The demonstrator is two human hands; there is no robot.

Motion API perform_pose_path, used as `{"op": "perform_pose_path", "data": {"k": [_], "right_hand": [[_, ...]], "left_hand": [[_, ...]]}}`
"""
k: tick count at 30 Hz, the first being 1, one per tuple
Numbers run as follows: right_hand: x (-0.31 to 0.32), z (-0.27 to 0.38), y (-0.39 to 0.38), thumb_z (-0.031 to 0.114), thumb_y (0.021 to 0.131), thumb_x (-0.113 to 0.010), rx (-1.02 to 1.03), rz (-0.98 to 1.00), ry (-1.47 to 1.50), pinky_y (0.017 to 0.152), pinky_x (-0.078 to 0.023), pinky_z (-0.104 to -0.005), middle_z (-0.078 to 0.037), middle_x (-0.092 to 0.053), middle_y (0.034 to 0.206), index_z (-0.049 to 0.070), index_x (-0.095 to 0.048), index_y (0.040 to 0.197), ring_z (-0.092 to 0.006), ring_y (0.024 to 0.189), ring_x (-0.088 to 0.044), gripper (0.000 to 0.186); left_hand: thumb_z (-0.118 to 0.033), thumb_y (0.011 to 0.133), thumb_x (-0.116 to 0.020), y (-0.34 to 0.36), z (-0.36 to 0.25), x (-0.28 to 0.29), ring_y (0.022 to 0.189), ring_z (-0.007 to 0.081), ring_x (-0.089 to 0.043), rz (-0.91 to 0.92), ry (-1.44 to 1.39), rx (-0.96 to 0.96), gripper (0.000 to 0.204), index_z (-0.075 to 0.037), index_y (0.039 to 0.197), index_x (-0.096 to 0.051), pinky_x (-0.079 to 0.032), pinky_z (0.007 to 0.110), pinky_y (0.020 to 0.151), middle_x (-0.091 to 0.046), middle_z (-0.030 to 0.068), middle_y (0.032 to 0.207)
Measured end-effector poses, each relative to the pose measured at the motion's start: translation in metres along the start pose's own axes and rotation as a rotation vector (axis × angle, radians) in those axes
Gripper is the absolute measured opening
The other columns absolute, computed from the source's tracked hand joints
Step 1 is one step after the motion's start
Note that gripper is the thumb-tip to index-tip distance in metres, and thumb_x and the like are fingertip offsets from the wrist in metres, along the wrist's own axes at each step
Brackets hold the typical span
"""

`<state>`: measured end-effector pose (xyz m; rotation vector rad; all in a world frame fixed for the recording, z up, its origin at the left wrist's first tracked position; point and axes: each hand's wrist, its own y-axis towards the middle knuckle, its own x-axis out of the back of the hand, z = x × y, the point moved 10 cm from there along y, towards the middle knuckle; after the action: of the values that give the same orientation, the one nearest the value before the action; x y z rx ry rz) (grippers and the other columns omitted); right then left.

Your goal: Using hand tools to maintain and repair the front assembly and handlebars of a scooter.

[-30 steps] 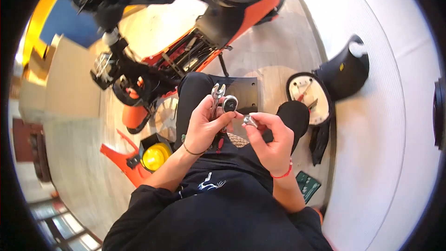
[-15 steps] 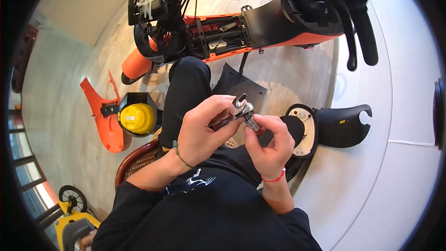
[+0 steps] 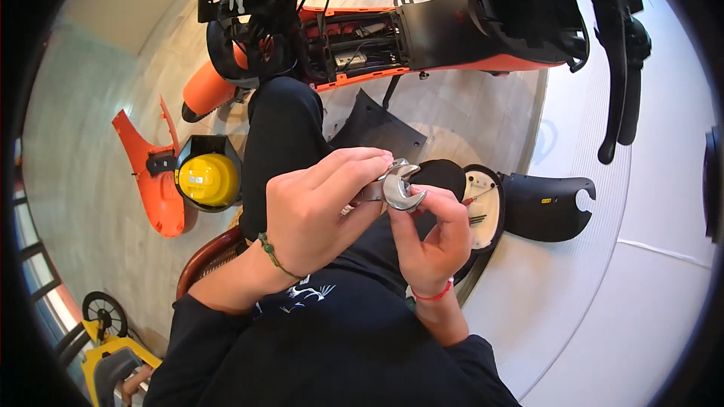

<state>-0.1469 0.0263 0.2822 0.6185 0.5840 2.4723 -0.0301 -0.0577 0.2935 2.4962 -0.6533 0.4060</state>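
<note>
My left hand (image 3: 313,200) is closed around a shiny open-end wrench (image 3: 401,185), its C-shaped jaw sticking out past the fingertips and tilted up. Most of the wrench's shaft is hidden inside that hand. My right hand (image 3: 434,237) is pinched, thumb and forefinger right against the jaw's right side. Whatever lies between those fingertips is covered by the jaw. Both hands are held above my lap, close together.
Ahead stands an orange and black scooter (image 3: 445,34), its floor compartment uncovered with wiring showing. Around me lie an orange panel (image 3: 154,181), a yellow hard hat (image 3: 209,179), a dark panel (image 3: 377,124), a cream-lined tray (image 3: 483,207) and a black cover (image 3: 547,207). A yellow balance bike (image 3: 113,354) is at lower left.
The wrench has turned so its jaw opening now faces up and right. The silver cylindrical piece at my right fingertips is no longer visible. The whole view has shifted slightly.
</note>
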Motion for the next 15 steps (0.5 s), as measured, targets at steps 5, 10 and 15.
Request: {"op": "perform_pose_path", "data": {"k": [5, 10, 15], "right_hand": [[-0.016, -0.004, 0.007, -0.002, 0.070, -0.075, -0.029, 0.045, -0.014, 0.058, -0.048, -0.0232, -0.013, -0.065, 0.084, 0.001, -0.057, 0.097, -0.0155, 0.066, -0.061, 0.033], [-0.027, -0.033, 0.001, 0.001, 0.076, -0.070, -0.249, 0.047, 0.079, 0.059, -0.048, -0.0216, -0.013, -0.065, 0.084, -0.002, -0.057, 0.097, -0.0115, 0.067, -0.062, 0.025], [-0.039, -0.037, 0.000, 0.003, 0.080, -0.068, -0.339, 0.057, 0.137, 0.063, -0.049, -0.0215, -0.012, -0.066, 0.086, -0.003, -0.055, 0.100, -0.0107, 0.072, -0.063, 0.024]], "left_hand": [[0.004, 0.071, -0.066, 0.003, 0.015, 0.007, 0.057, 0.0090, -0.053, 0.018, 0.028, 0.093, 0.024, -0.001, 0.094, -0.061, -0.044, 0.021, 0.053, -0.065, 0.0102, 0.099], [0.004, 0.073, -0.064, 0.000, 0.042, 0.009, 0.062, 0.0068, -0.051, 0.042, -0.097, 0.284, 0.022, -0.001, 0.095, -0.061, -0.042, 0.021, 0.056, -0.065, 0.0080, 0.095], [0.003, 0.073, -0.065, -0.002, 0.048, 0.007, 0.070, 0.0082, -0.059, 0.013, -0.113, 0.257, 0.024, -0.001, 0.097, -0.061, -0.047, 0.023, 0.060, -0.065, 0.0081, 0.095]]}}
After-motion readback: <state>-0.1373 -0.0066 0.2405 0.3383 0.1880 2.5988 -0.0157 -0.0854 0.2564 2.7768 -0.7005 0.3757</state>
